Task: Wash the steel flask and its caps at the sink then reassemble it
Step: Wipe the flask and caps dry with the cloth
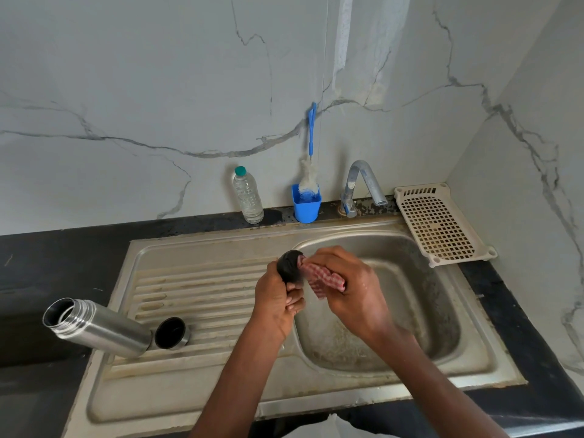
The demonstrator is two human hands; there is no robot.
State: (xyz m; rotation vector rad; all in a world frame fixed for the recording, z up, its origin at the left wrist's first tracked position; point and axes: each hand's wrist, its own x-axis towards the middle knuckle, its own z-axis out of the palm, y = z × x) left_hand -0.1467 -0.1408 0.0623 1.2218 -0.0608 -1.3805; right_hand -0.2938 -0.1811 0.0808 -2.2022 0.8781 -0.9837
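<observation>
Left hand point(278, 298) fingers curl around a black inner cap point(290, 267), hiding its lower half; right hand point(349, 290) pinches a red-checked cloth point(322, 279) against it above the sink point(410, 311). The open steel flask point(98, 325) lies tilted beside the outer cap point(172, 332) on the drainboard point(196, 292).

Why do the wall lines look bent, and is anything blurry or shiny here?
Head view: the wide-angle lens bows the marble wall seams and black countertop edge; the red checked cloth in the right hand looks slightly smeared; soft daylight glints on the open steel flask and curved chrome tap.
</observation>
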